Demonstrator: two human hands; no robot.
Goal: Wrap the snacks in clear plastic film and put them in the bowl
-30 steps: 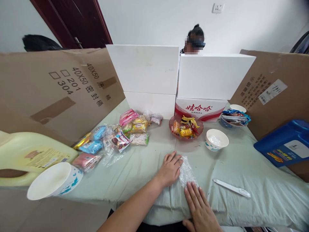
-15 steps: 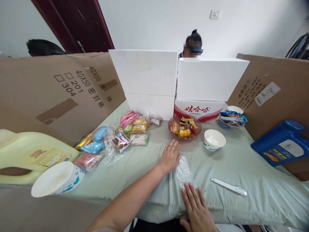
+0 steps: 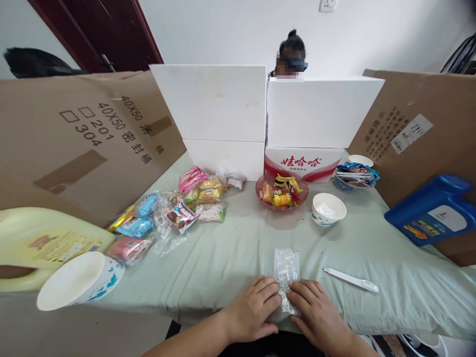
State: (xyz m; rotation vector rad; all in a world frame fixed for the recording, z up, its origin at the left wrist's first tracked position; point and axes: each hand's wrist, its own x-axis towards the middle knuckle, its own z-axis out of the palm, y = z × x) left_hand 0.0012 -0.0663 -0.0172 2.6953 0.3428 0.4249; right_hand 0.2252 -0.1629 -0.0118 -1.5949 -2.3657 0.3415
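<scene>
Clear plastic [image 3: 286,265] lay between my left hand [image 3: 256,306] and right hand [image 3: 315,308], long axis pointing away | both equally near, touching its near half | fingers bent; pinch: couldn't tell

I see bare L hand [image 3: 256,302] & bare R hand [image 3: 316,307] touching crinkled clear-plastic wrapper [image 3: 286,263] on pale-green cloth [image 3: 223,248], slim white plastic stick [image 3: 351,279] nr.

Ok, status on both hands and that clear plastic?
Left hand on left edge of clear plastic, right hand on right edge. Plastic crinkled, on pale cloth. White tool lies apart, to the right.
</scene>
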